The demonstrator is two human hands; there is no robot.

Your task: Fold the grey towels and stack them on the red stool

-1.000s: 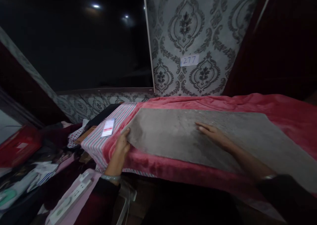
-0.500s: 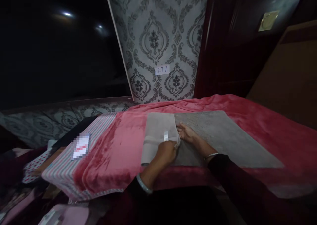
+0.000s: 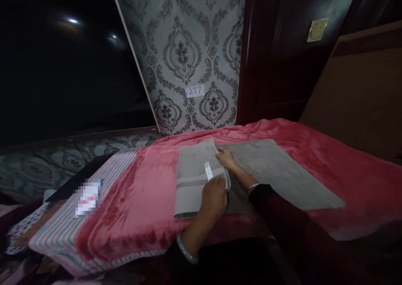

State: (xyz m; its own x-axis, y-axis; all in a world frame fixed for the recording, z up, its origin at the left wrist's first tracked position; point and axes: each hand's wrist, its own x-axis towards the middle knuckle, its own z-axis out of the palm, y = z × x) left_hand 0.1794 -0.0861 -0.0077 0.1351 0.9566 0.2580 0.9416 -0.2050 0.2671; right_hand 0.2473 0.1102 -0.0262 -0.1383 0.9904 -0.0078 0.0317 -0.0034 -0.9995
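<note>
A grey towel lies over the red blanket, its left part folded over toward the right. A white tag and a darker band show on the folded flap. My left hand is closed on the near part of the flap's free edge, thumb side hidden. Farther along that same edge, my right hand pinches the towel between thumb and fingers. The flap's edge is lifted a little where I hold it, and its near left fold looks rounded.
Under the towel spreads a red plush blanket over a striped cloth. A blurred-out white object lies on the stripes at left. Behind are a dark screen and patterned wall; a brown panel leans at right.
My right hand has moved up along the flap's edge and now pinches it. The flap lies straighter, its far corner drawn out. The whole view has shifted slightly.
</note>
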